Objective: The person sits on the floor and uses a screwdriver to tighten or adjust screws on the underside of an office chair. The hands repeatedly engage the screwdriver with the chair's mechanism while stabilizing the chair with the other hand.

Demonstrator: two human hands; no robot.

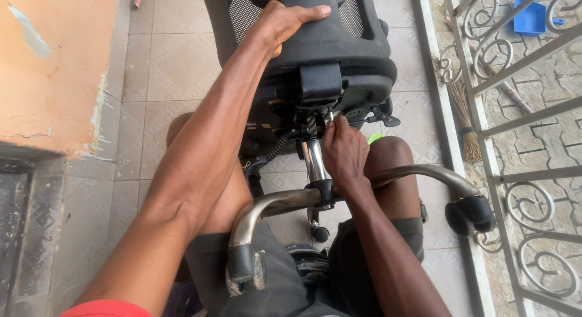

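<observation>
Because the office chair lies tipped over across the person's lap, its underside and star base face the head camera, which puts the mechanism under the seat within easy reach. The left hand is spread and clamped over the top edge of the black seat pan, fingers wrapped round the far side – a bracing hold that seems meant to keep the chair from rolling or sliding while the other hand works. The right hand is closed round a small metal tool, its tip just showing above the knuckles and pressed up against the black bracket where the chrome gas-lift column meets the seat; what kind of tool it is cannot be told, as the fist hides most of it. The two hands are well apart, one high on the seat, one low at the column. The chrome base legs curve out to either side over the thighs, with a black castor on the right end and a worn stub on the near leg – so the knees cradle the base. Beside the person, a wrought-iron railing runs along the tiled floor, with a bundle broom leaning at its foot
</observation>
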